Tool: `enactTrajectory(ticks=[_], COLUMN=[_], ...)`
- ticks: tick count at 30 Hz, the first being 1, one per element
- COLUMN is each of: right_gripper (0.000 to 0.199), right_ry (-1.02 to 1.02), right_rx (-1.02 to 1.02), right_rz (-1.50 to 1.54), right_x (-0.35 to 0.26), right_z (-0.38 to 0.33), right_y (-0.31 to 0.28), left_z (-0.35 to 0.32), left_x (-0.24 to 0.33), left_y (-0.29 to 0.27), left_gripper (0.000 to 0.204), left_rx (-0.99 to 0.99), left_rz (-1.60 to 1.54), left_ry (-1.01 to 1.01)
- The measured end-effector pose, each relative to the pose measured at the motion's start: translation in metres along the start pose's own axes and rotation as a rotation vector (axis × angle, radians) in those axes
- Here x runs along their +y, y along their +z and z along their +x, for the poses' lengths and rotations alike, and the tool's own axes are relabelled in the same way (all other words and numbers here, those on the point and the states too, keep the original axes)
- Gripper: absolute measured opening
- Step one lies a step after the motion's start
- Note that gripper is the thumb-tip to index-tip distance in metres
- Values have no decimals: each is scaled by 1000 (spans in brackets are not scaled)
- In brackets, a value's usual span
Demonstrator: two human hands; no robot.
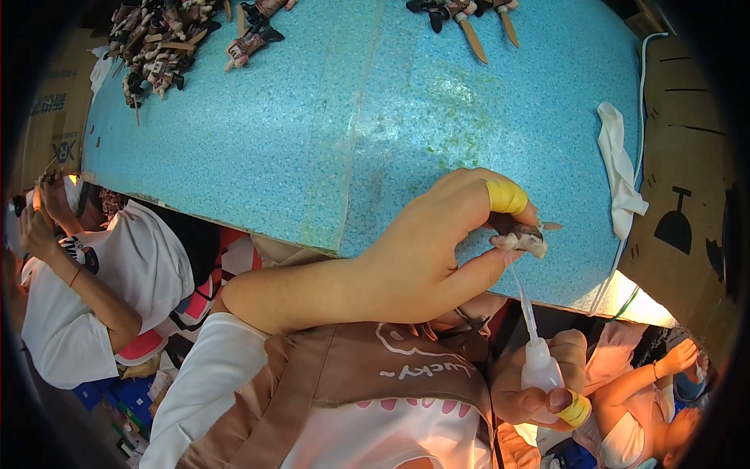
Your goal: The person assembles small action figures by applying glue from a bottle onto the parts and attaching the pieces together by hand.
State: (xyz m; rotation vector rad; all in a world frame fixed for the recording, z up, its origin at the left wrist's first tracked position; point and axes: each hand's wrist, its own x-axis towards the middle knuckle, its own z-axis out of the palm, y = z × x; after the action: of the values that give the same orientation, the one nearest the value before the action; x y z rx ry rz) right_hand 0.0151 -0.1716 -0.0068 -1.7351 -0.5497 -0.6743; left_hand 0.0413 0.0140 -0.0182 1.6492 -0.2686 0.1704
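My left hand (426, 246) reaches across in front of me over the near right part of the table, yellow tape round one finger. Pinched in its fingertips is a small brown and cream figurine (522, 239), partly hidden by the fingers. A thin pale tip sticks out beyond it. Lower right, my right hand (574, 359) is wrapped round a small white squeeze bottle (541, 366), with yellow tape on a digit here too. The bottle's long thin nozzle points up at the figurine's underside; whether they touch I cannot tell.
The blue speckled table (258, 148) carries a heap of similar figurines (160, 43) at far left and more figurines (461, 12) at the far edge. A crumpled white cloth (617, 168) lies by the right edge, near cardboard (687, 187). Other people sit left (117, 273) and right (637, 399).
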Motion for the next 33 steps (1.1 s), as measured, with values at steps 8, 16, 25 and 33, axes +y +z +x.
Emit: enactTrajectory(ticks=[8,16,25,33], right_gripper=[28,17,21,27], right_ry=[14,10,-14,-39], right_rx=[104,76,24,66], right_rz=[-54,201,-14,-49], right_x=[-2,2,4,5], right_z=[2,-4,3,2], right_y=[7,1,-7,-7], left_z=[0,-1,-3,-5], left_x=[0,0,1,2], left_y=[1,1,4,2], left_gripper=[32,33,34,34], left_rx=[-5,-27,-52,-27], left_rz=[7,-53,-127,-199], left_ry=[-6,-60,-108,-160])
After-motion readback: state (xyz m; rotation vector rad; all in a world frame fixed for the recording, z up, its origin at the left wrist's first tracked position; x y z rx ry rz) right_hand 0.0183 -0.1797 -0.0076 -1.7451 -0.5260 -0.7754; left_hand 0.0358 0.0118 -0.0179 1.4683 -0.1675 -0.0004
